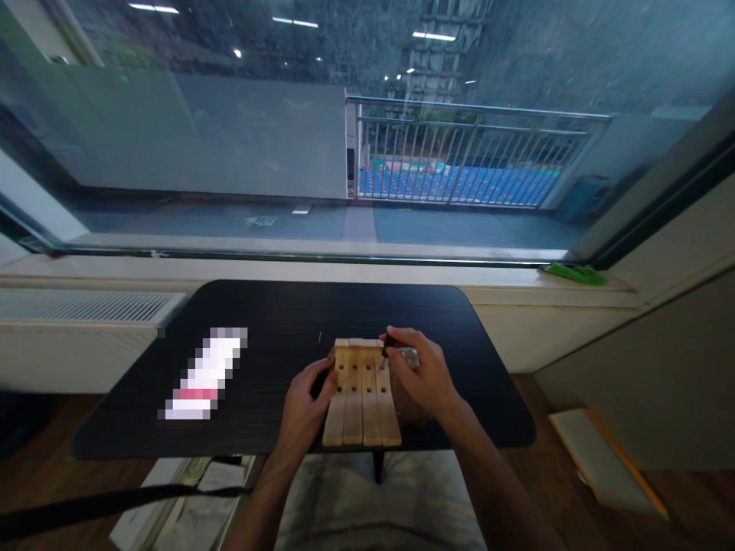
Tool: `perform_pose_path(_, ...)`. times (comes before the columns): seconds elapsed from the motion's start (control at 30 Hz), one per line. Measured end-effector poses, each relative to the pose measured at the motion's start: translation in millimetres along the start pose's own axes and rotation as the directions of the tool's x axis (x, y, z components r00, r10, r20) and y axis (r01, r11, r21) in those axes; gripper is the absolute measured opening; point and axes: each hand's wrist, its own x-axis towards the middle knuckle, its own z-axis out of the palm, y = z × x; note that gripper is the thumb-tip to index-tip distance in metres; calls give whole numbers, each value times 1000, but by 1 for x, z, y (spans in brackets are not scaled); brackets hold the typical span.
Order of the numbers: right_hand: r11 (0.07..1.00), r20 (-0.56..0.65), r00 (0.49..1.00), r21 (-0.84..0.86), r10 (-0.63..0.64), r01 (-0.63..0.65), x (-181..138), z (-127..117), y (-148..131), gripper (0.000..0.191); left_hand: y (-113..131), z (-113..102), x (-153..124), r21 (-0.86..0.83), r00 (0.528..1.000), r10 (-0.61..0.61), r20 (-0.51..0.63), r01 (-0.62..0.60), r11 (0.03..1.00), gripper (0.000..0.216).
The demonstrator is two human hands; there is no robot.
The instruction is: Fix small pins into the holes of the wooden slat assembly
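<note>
A row of several pale wooden slats (361,394), each with drilled holes, lies on the near edge of a black table (276,321). My left hand (306,404) rests against the slats' left side, fingers curled on their edge. My right hand (419,371) is closed on a small dark-handled tool (386,348), its tip pointing down at a hole near the slats' far right corner. A shiny clear object (409,354) shows just behind my right knuckles.
A blurred white and red item (205,375) lies on the table's left part. A window sill, a radiator grille (80,306) and a large window are beyond. A green object (574,273) sits on the sill at right. Papers lie on the floor.
</note>
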Motion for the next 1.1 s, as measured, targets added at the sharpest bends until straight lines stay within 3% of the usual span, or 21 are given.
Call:
perform_pose_path(0.3, 990, 37, 999, 141, 15, -21, -3, 7, 2, 33, 4, 0, -1, -4, 1000, 16, -3, -16, 1000, 43)
perform_pose_path(0.67, 988, 93, 994, 136, 59, -72, -2, 5, 3, 29, 5, -1, -1, -11, 1000, 17, -6, -18, 1000, 41)
perform_pose_path(1.1, 988, 71, 993, 120, 89, -97, 0, 1, 1, 27, 4, 0, -1, -32, 1000, 3, -21, -3, 999, 41)
